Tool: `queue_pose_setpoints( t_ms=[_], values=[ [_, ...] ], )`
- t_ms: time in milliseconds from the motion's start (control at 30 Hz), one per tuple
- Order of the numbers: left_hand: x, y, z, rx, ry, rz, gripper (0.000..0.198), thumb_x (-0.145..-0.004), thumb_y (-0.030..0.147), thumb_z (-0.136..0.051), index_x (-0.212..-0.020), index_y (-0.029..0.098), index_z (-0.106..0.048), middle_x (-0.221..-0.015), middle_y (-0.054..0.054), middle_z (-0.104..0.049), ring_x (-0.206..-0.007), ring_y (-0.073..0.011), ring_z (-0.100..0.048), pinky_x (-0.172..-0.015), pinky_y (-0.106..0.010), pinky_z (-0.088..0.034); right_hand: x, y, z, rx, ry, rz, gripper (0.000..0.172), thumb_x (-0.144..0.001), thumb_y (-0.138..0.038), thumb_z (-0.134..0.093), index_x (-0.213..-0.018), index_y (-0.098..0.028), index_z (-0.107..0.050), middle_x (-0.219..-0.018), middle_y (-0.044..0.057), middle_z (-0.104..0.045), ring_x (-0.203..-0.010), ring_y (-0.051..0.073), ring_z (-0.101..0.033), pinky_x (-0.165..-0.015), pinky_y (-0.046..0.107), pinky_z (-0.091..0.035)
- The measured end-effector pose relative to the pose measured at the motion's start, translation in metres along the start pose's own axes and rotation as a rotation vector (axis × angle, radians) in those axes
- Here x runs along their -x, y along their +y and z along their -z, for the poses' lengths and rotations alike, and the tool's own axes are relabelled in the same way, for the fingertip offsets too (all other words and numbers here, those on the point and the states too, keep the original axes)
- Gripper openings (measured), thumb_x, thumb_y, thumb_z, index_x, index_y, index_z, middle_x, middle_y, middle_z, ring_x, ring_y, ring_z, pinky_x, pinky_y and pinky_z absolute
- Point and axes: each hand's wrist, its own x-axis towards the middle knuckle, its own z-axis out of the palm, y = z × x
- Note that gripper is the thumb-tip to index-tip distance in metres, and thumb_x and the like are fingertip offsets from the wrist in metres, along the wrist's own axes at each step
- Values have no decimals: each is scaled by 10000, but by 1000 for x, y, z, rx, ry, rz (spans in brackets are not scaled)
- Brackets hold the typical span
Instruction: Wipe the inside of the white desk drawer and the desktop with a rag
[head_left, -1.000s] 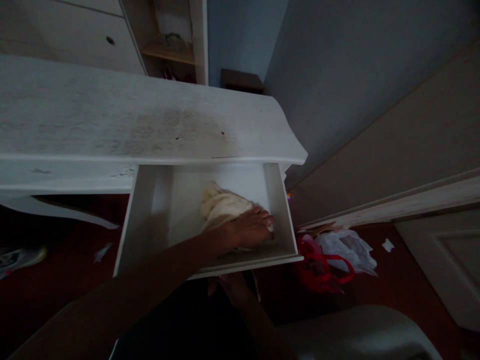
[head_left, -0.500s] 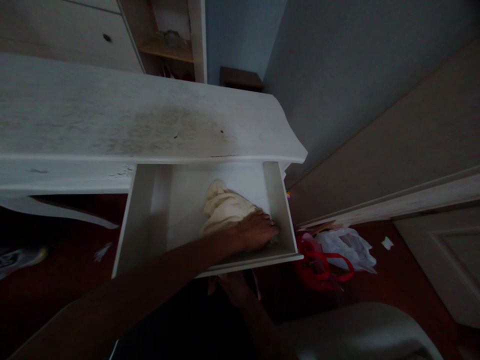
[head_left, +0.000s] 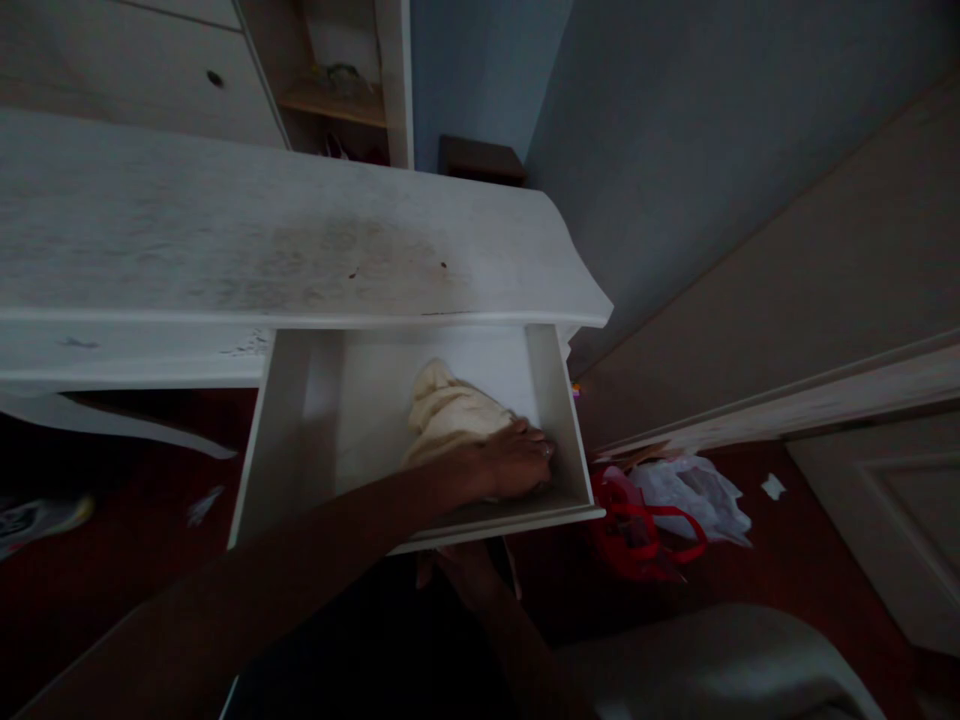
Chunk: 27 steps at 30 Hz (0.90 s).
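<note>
Inside a pulled-out white drawer [head_left: 562, 400], my left hand [head_left: 517, 458] is closed on a crumpled cream cloth [head_left: 454, 410]. The hand presses the cloth down near the drawer's front right corner, and a ring shows on one finger. The cloth's loose part spreads over the drawer floor to the left and back. My right hand [head_left: 465, 572] is low in front of the drawer, just under its front edge. Its fingers are partly hidden and in shadow, so I cannot make out whether it grips the drawer front.
The drawer belongs to a white table [head_left: 480, 250] with a stained, worn top. A red bag [head_left: 637, 530] and a white plastic bag [head_left: 697, 495] lie on the dark red floor to the right. A shoe [head_left: 45, 520] shows at left; a shelf unit [head_left: 337, 100] stands behind.
My left hand has shifted very slightly within the drawer's front right corner, still on the cloth. My right hand and the drawer look the same.
</note>
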Motion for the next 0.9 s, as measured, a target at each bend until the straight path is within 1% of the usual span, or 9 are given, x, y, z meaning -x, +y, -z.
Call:
queue_pose_setpoints(
  t_ms=[67, 167, 300, 400, 500, 600, 667, 733, 900],
  values=[
    [0, 0, 0, 4, -30, 1, 190, -892, 197, -597, -818, 251, -764, -1031, -51, -708, -1035, -216, -568, -875, -392, -335, 1, -1, 0, 22, 5, 4, 579, -708, -784, -645, -631, -211, -688, -534, 33, -615, -523, 213, -596, -588, 369, -523],
    [-1, 1, 1, 9, -51, -15, 192, -894, 198, -593, -862, 268, -769, -1058, -51, -699, -1044, -218, -563, -882, -398, -338, 1, -1, 0, 87, 23, 7, 587, -733, -778, -622, -572, -214, -657, -515, 41, -600, -530, 224, -603, -584, 373, -526],
    [-3, 1, 1, 13, -63, -9, 211, -874, 172, -610, -913, 298, -774, -1060, -49, -695, -1048, -219, -556, -889, -407, -344, 1, -1, -2, 56, 34, -29, 603, -696, -804, -628, -636, -205, -668, -504, 30, -585, -493, 198, -580, -530, 338, -514],
    [-5, 2, 1, 6, -73, -13, 203, -875, 166, -606, -897, 283, -770, -1059, -57, -693, -1067, -224, -546, -907, -421, -345, 1, -3, -2, 57, 53, -32, 570, -712, -766, -649, -665, -199, -677, -530, 28, -597, -523, 196, -596, -561, 335, -527],
    [-8, 3, 2, -15, -101, -20, 178, -883, 184, -605, -868, 264, -763, -1064, -63, -689, -1075, -228, -537, -910, -427, -342, 1, -7, -1, 97, 38, -33, 593, -689, -786, -653, -636, -195, -678, -548, 38, -613, -546, 198, -602, -585, 335, -528],
    [-7, 3, 3, -65, -114, -43, 180, -902, 209, -590, -852, 241, -760, -1124, -77, -683, -1094, -237, -529, -906, -428, -338, 1, -11, -1, 118, 39, -32, 597, -706, -783, -643, -670, -189, -698, -614, 44, -651, -546, 184, -605, -564, 311, -516],
    [-2, 0, 5, -87, -95, -63, 188, -902, 207, -588, -835, 236, -761, -1163, -78, -676, -1102, -238, -526, -893, -416, -337, 3, -11, -2, 84, 46, -13, 580, -742, -758, -636, -724, -184, -712, -623, 37, -654, -537, 174, -610, -545, 294, -506],
    [6, -4, 7, -86, -79, -70, 175, -885, 209, -604, -843, 253, -768, -1142, -73, -676, -1083, -235, -531, -867, -394, -338, 3, -10, -4, 16, 42, 4, 559, -746, -734, -660, -765, -178, -718, -629, 35, -660, -525, 166, -610, -536, 284, -502],
    [40, -26, 17, -44, -37, -38, 210, -823, 206, -637, -922, 319, -783, -1041, -60, -675, -1013, -224, -559, -832, -362, -354, 1, -6, -7, -143, 86, 0, 561, -645, -711, -767, -790, -171, -713, -721, 45, -712, -467, 126, -587, -474, 253, -480]
  ],
)
